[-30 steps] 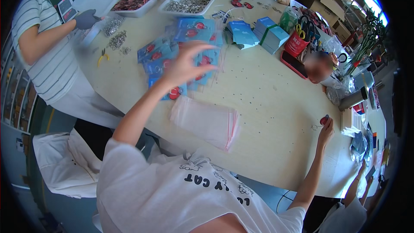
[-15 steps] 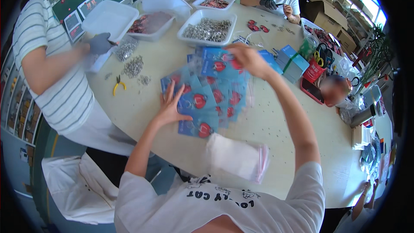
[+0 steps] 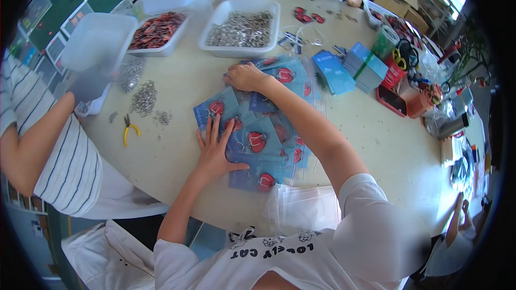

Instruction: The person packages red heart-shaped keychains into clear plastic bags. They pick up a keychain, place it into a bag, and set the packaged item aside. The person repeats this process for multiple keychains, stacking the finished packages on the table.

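In front of me lies a pile of blue cards in clear bags (image 3: pixel 257 142), each with a red keychain and metal ring. My left hand (image 3: pixel 216 156) rests on the pile's left side, fingers spread apart, palm down. My right hand (image 3: pixel 247 77) reaches across to the pile's far left corner. Its fingers are curled together over the edge of a bagged card; their tips are partly hidden. A stack of clear plastic bags (image 3: pixel 302 208) lies between the pile and my body.
White tubs hold metal rings (image 3: pixel 240 29) and red pieces (image 3: pixel 157 31). Yellow-handled pliers (image 3: pixel 129 130) and loose rings (image 3: pixel 144 98) lie at left, beside a co-worker in stripes (image 3: pixel 70 174). Blue card stacks (image 3: pixel 365 67) and a phone (image 3: pixel 391 100) are at right. Other people sit opposite.
My right hand has moved left from the pile's far right to its far left corner. My left hand stays spread on the pile. The view has shifted, and the co-worker's gloved hand has moved nearer.
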Motion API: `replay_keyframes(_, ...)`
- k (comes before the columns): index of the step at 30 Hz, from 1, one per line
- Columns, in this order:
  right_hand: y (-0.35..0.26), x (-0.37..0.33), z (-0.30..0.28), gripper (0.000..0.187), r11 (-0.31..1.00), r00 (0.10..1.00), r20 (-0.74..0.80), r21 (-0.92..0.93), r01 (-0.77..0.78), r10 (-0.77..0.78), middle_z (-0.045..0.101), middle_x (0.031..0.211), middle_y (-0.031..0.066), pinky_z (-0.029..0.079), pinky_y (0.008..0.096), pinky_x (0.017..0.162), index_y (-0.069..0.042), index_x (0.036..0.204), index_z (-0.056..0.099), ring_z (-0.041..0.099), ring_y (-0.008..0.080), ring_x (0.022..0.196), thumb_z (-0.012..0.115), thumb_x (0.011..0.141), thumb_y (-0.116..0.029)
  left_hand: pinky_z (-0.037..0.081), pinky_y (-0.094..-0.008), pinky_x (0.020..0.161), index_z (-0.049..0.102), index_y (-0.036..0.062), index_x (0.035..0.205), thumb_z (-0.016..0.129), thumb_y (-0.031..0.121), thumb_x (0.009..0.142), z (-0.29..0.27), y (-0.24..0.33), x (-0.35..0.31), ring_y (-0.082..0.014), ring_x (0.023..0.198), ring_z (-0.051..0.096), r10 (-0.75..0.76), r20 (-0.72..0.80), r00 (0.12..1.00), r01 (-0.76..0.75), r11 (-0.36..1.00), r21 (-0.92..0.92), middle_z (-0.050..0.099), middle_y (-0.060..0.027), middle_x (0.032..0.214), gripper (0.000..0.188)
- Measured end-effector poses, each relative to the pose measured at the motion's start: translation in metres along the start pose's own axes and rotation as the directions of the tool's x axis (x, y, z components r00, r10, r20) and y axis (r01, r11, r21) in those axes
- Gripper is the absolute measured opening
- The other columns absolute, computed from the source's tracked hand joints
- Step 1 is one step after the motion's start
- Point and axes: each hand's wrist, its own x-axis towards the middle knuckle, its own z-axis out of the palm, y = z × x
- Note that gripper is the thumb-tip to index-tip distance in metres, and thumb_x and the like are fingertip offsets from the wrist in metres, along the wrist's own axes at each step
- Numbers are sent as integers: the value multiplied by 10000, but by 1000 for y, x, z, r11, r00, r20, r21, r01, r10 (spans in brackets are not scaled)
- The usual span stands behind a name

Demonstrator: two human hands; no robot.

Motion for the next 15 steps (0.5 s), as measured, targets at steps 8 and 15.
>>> replay_keyframes(8,-17,-57,9,407,997,990,-120,44,-66,71,652,1061,165,366,691,906,-7,935,677,560,318,1137,468,959,-355,-4,-666,1083,189,165,1516,857,558,484,-5,30,-19,-416,1444,0,56,111,992,-51,998,-46,32,-185,1572,1291)
replay_keyframes(15,-40,-91,17,360,995,984,-148,3,-98,98,615,1073,145,355,662,932,8,984,640,522,301,1165,470,961,-308,-12,-669,1080,197,170,1514,876,511,479,-5,46,-45,-417,1444,10,83,146,986,-74,995,-61,30,-183,1572,1284)
